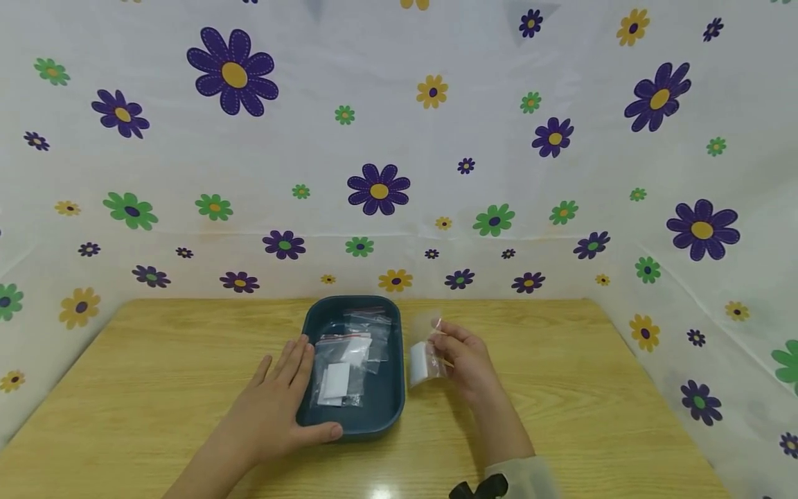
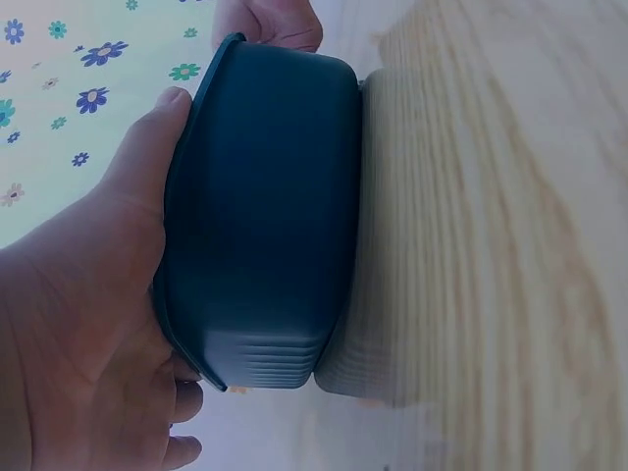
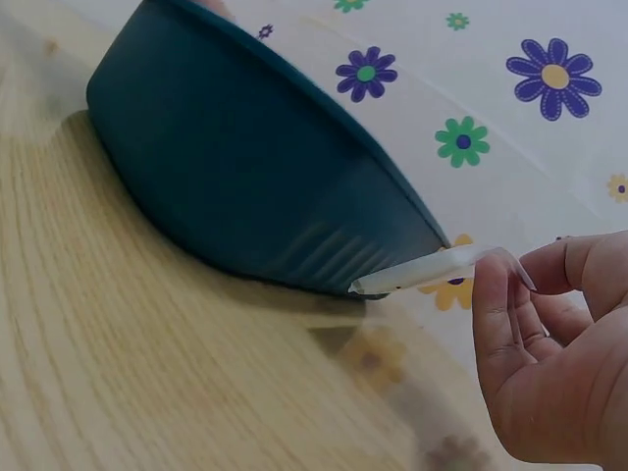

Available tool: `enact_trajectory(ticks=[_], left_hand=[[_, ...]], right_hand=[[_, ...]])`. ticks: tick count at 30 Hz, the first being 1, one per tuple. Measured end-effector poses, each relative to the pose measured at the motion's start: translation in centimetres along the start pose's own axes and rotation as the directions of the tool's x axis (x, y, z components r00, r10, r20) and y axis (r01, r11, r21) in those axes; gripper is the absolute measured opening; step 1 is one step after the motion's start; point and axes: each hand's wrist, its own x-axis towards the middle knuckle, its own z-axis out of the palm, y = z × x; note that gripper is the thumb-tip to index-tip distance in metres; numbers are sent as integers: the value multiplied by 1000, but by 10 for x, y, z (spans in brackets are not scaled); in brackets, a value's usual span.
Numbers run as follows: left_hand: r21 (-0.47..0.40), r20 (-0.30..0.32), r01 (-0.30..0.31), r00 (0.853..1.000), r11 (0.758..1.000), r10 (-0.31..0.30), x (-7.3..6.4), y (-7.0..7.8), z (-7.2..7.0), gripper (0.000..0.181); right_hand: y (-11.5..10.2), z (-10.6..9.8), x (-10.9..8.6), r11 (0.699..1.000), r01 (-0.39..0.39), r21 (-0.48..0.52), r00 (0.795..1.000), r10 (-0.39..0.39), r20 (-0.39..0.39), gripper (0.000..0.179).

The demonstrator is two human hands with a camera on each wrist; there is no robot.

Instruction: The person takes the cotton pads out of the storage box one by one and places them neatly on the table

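A dark teal plastic tray point(image 1: 386, 416) stands on the table, with several small clear zip bags point(image 1: 337, 380) holding white pieces inside it. My left hand point(image 1: 274, 409) rests on the tray's left side, fingers straight along the rim and thumb over the near edge. Just right of the tray, my right hand point(image 1: 467, 360) pinches a clear zip bag point(image 1: 420, 364) with a white block in it, between thumb and fingers. From the right wrist view that bag point(image 3: 412, 271) appears edge-on, overlapping the tray's outer wall.
The wood-grain table point(image 1: 580, 402) runs out to both sides of the tray. Behind it and at the sides hangs a white cloth point(image 1: 474, 125) printed with purple, green and yellow flowers. A dark bow point(image 1: 479, 487) sits at my right sleeve's cuff.
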Motion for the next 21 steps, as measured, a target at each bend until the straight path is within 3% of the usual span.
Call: enact_trajectory(ticks=[12,18,21], left_hand=[[-2,10,4,1000,1000,-4,-2,-1,-3,125],[0,8,5,1000,1000,-5,-2,-1,-2,125],[-12,11,5,1000,1000,-5,-3,0,-3,125]], right_hand=[[25,2,7,1000,-23,-16,999,23,23,38],[24,-2,6,989,-9,-148,1000,12,21,41],[21,-5,4,959,33,-282,999,-31,10,41]])
